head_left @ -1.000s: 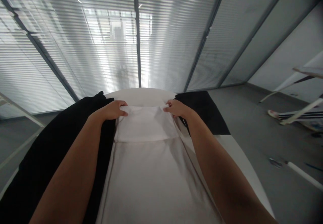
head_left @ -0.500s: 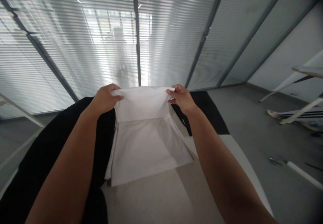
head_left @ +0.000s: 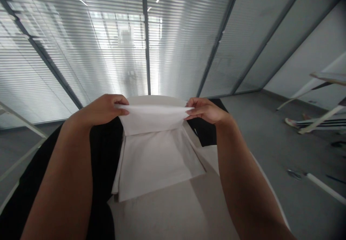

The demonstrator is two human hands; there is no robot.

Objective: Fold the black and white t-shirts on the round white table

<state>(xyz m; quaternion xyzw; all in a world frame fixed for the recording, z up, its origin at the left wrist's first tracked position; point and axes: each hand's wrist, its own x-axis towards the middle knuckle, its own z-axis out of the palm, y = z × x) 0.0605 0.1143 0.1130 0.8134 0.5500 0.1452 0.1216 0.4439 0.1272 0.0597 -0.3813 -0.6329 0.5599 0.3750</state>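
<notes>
A folded white cloth [head_left: 159, 164] lies in layers in front of me, its near edge slightly slanted. My left hand [head_left: 106, 108] pinches the far left corner between thumb and fingers. At the far right corner, my right hand [head_left: 207, 111] pinches the same edge. Between the two hands the raised edge is pulled straight, and the upper flap hangs down onto the layers below. Whether it is a garment or a plain sheet of fabric I cannot tell.
A pale tabletop [head_left: 162, 220] lies under the cloth. Black fabric [head_left: 105, 153] drapes at its left, with a black piece [head_left: 208, 132] at the right. Blinds [head_left: 183, 45] stand ahead. On the floor are scissors [head_left: 294, 174] and a white tube [head_left: 325, 187]; another person's striped leg [head_left: 321, 124] shows right.
Both hands have lowered the far edge toward me and moved slightly apart. The edge is now tilted over, uncovering a pale rounded rim behind it.
</notes>
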